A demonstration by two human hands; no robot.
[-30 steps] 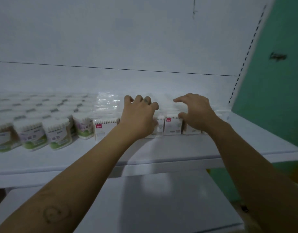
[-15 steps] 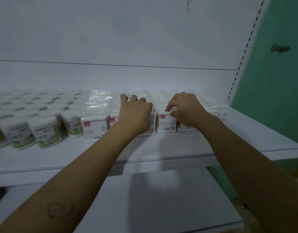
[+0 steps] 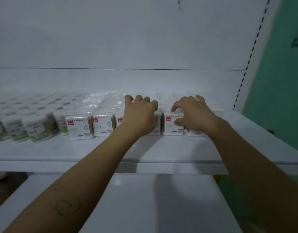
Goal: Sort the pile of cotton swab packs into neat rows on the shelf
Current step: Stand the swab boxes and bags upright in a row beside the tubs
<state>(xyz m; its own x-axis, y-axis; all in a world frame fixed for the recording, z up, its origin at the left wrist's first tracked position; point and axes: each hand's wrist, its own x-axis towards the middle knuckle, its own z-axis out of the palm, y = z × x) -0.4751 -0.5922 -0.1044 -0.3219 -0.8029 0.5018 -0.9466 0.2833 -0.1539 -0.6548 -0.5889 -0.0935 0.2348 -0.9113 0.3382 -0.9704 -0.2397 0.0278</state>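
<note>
A row of square cotton swab packs [image 3: 80, 127] with red corner labels stands along the front of the white shelf [image 3: 94, 153]. More packs in clear wrap [image 3: 104, 102] lie behind them. My left hand [image 3: 139, 113] reaches over the top of the packs in the middle of the row, its fingers curled down behind them. My right hand [image 3: 193, 115] holds the pack to the right [image 3: 169, 126], fingertips on its top edge and thumb on its front face. The packs under both hands are partly hidden.
Round tubs of cotton swabs [image 3: 35, 130] with green labels fill the left part of the shelf in several rows. A lower white shelf [image 3: 144, 199] juts out below my arms. A slotted upright [image 3: 250, 52] and a green wall [image 3: 282, 98] close off the right side.
My right hand has come down from a spread pose onto one pack, its thumb now on the pack's front. The left hand stays on the packs. The view has shifted a little to the right.
</note>
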